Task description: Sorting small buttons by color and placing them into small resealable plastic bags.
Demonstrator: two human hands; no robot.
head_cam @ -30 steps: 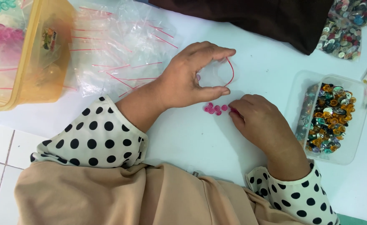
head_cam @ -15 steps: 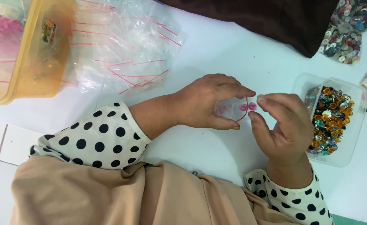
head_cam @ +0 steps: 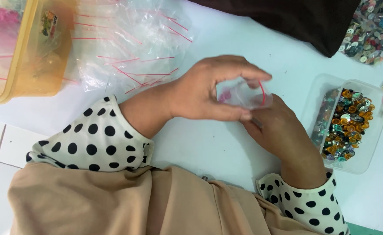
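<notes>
We have our left hand [head_cam: 209,93] curled around a small clear plastic zip bag with a red seal strip [head_cam: 246,92], thumb underneath and fingers arched over the top, so the hand is half closed and pinches the bag's edges while its mouth stands open. A few small pink beads [head_cam: 225,95] show through the film near the palm side of the bag. Our right hand [head_cam: 283,130] sits just below and to the right of the left one, its fingertips touching the lower edge of the bag; the fingers are bent and close together, but we cannot tell whether they still pinch anything, since the tips are hidden behind the bag.

To do this step well, we judge that the left hand should keep the mouth tilted upward and spread, gripping only the sides so the film does not collapse. The right fingertips should reach past the red strip before releasing anything, and the beads should settle toward the bottom before we press the seal from one end to the other.

Beyond the left wrist lies a loose heap of empty clear zip bags with red strips [head_cam: 130,48], and farther that way a translucent yellow plastic tub [head_cam: 30,52]. Just beside the right hand stands a clear rectangular tray of mixed shiny buttons [head_cam: 346,124]. A dark brown cloth [head_cam: 296,21] lies past the fingers, all on a white table [head_cam: 213,148].
</notes>
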